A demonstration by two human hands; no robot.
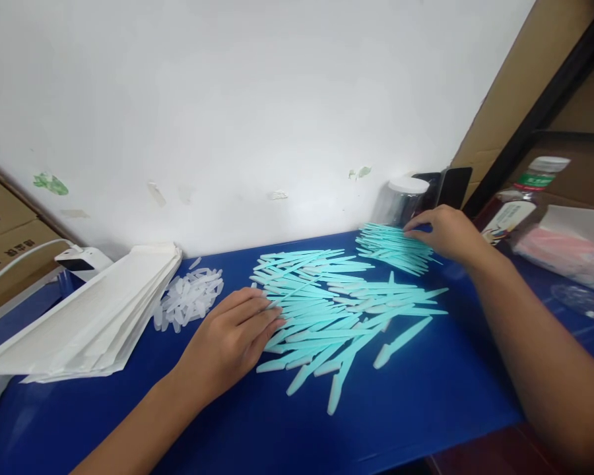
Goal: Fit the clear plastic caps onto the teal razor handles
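Note:
A broad, loose heap of turquoise eyebrow razors [321, 310] lies in the middle of the blue table. My left hand [237, 330] is at the heap's left edge, its fingers closed around the end of one thin turquoise razor [292, 290]. Behind and to the right is a neater stack of the same razors [391, 247], lying roughly parallel. Over that stack's right side, my right hand [445, 231] has thumb and forefinger brought together; whether a razor is between the tips is hidden. Small translucent white caps [193, 297] are piled left of the heap.
White paper envelopes [89, 310] are stacked on the left, beside a white device [84, 260] with a cable. Along the white wall [257, 119] stand a clear lidded jar [400, 201] and dark phone-like slabs [455, 187]. A bottle [519, 198] and plastic bag [569, 244] are at right.

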